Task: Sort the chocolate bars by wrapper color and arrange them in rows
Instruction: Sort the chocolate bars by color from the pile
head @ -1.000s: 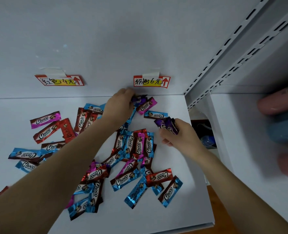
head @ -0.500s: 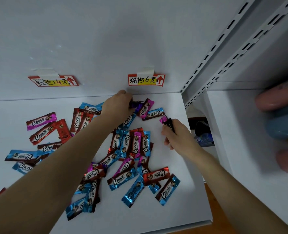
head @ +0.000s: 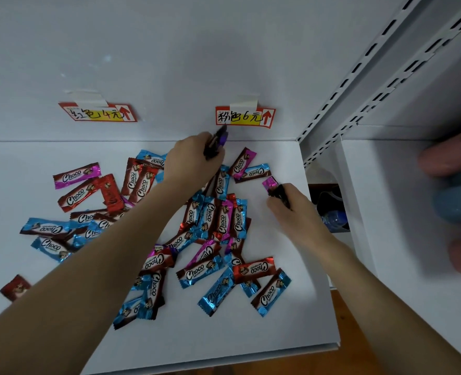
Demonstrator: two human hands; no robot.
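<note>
Sorting's barely begun: left hand (head: 194, 158) grips purple bars (head: 220, 139), right hand (head: 291, 207) pinches a pink bar (head: 269, 182) (maybe more), pile (head: 218, 217) unsorted.

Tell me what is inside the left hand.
The left hand grips purple-wrapped chocolate, its ends sticking out above the fingers. Whether that is one bar or several cannot be seen; the hand covers the rest.

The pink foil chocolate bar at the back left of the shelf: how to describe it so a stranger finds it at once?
Find the left red-and-yellow paper price label taped on the white back wall. Just below it, on the white shelf board, lies the pink foil chocolate bar. Its closest neighbours are red foil bars; it is the leftmost pink one.
</note>
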